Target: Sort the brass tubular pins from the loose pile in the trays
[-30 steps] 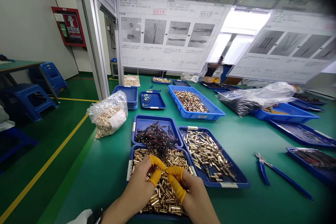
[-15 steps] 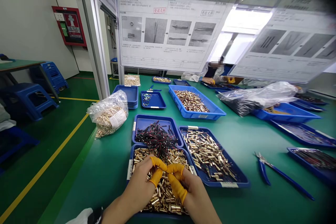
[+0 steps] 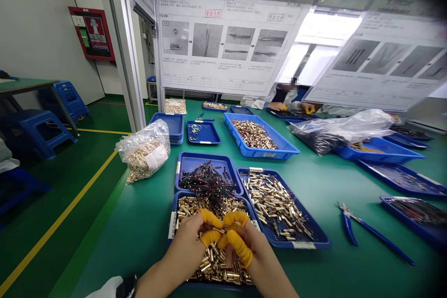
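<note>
My left hand (image 3: 190, 242) and my right hand (image 3: 249, 244), with yellow finger cots on thumbs and fingers, meet above a blue tray (image 3: 173, 223) of short brass sleeves (image 3: 218, 263). The fingertips of both hands are pinched close together. A small metallic sliver shows at the left fingertips, but what either hand holds is mostly hidden. Just beyond, a heap of black and red wire leads (image 3: 207, 181) lies in another blue tray (image 3: 228, 160) and spills over its near edge. On the right, a third tray (image 3: 310, 245) holds longer brass pieces with leads (image 3: 279, 200).
Blue-handled pliers (image 3: 349, 223) lie at right, near a tray of dark leads (image 3: 419, 209). A plastic bag of brass parts (image 3: 146, 158) stands at left. Farther back is a larger blue bin (image 3: 272, 151). Instruction sheets (image 3: 223, 74) hang above, and a co-worker's hands (image 3: 279, 106) show behind.
My right thumb and fingers have shifted and bent differently against the left fingertips. Both hands stay over the sleeve tray. The trays have not moved.
</note>
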A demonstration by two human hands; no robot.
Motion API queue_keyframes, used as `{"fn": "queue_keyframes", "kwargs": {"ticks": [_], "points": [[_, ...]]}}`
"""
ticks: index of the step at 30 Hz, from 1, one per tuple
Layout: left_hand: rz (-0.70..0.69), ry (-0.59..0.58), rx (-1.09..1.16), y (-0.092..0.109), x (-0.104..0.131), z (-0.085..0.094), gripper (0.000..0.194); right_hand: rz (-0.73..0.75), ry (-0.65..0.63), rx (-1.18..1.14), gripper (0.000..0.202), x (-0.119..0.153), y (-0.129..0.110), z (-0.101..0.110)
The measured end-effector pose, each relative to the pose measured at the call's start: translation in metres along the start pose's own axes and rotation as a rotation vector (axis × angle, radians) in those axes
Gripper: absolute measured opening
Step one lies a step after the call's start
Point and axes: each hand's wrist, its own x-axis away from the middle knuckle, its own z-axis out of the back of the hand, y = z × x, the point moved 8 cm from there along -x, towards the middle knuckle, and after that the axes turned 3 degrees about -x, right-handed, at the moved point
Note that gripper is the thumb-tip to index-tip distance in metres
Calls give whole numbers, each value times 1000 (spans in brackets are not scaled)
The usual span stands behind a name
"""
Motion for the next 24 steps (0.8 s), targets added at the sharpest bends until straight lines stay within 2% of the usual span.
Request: {"fn": "queue_keyframes", "kwargs": {"ticks": [3,7,12,16,18,21,24], "points": [[38,69,20,-5,-1,6,14,32,67,74,27,-1,-3,11],[39,54,-28,-2,0,7,12,-13,73,98,29,-1,3,9],[7,9,-151,4,4,5,17,-137,47,-46,36,0,14,-5],[9,-30,-184,5,8,2,19,-248,-114,-266,43,-5,21,-19],[23,-57,-148,4,11,1,20,-283,-149,-373,49,-7,25,-21],[75,-64,-137,0,14,1,24,-308,-118,-411,56,-7,33,-19],[112,-91,-145,-3,11,-2,23,-298,-58,-403,50,-2,36,-17]]}}
